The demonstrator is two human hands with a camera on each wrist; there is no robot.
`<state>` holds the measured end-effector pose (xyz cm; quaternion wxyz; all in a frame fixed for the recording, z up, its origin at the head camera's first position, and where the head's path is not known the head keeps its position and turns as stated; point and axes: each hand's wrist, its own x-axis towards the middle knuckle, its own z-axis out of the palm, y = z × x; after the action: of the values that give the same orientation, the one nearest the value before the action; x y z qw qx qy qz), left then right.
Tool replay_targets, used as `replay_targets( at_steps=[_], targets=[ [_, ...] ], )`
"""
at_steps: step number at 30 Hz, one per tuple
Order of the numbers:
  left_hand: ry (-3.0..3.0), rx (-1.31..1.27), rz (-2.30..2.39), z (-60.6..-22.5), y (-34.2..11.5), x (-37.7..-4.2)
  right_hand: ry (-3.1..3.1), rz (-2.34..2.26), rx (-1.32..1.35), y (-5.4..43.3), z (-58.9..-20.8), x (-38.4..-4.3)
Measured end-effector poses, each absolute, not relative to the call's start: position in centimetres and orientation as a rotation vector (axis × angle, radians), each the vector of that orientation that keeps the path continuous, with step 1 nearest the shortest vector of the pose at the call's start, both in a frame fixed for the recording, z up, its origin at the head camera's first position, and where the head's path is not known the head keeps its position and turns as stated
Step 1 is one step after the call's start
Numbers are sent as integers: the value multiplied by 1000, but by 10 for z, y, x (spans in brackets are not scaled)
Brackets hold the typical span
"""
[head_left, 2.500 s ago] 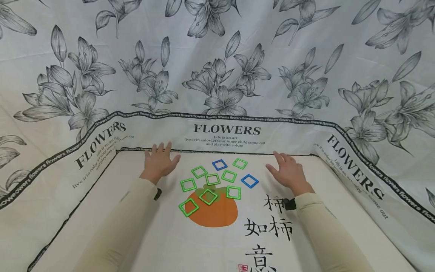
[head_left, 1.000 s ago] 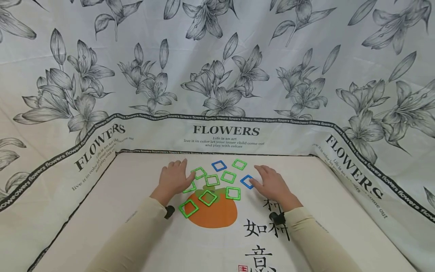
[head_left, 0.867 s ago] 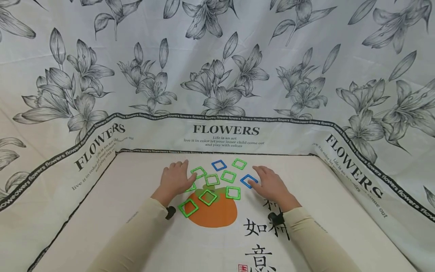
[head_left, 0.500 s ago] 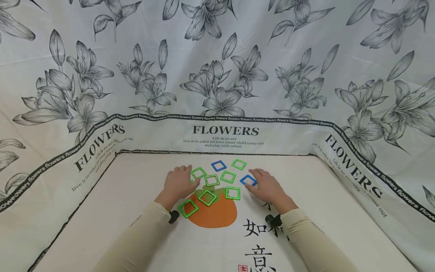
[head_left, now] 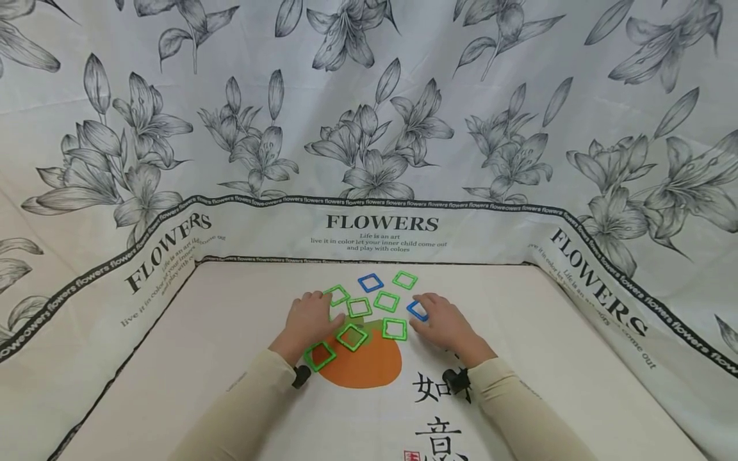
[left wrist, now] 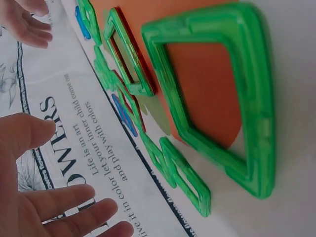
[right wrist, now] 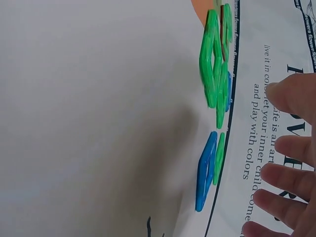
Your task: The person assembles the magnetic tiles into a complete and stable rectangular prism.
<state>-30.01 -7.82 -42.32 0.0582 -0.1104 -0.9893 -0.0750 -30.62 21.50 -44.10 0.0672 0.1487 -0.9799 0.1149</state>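
Note:
My left hand [head_left: 308,323] hovers over the left side of a spread of square frame-shaped magnetic tiles, fingers loosely extended and holding nothing. It partly hides a green tile at the left. Below it lies a green tile [left wrist: 261,98], large in the left wrist view. My right hand [head_left: 446,323] is held over the right side, its fingers apart in the right wrist view. Its thumb and fingertips overlap a blue tile [head_left: 414,314] in the head view. Between the hands lie several green tiles, one of them a green tile [head_left: 394,339] right of centre. A second blue tile [head_left: 363,287] lies farther back.
The white tabletop cloth [head_left: 167,358] bears a printed orange persimmon [head_left: 363,371] under some tiles, and black brush characters [head_left: 439,435] at the right front. A flower-printed curtain [head_left: 375,160] closes off the back and sides. Dark wrist cameras [head_left: 301,377] sit under both wrists.
Both hands have come inward and nearer the body, from the table's back corners to above the tiles. The tiles keep their places; the hands now cover some of them.

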Motion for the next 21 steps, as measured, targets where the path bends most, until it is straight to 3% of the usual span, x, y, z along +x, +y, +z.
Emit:
replay_targets(
  at_steps=[21],
  targets=[
    [-3049,-374,-429,-440,-60,-298,-2971,369,520,199,-452,-307]
  ],
)
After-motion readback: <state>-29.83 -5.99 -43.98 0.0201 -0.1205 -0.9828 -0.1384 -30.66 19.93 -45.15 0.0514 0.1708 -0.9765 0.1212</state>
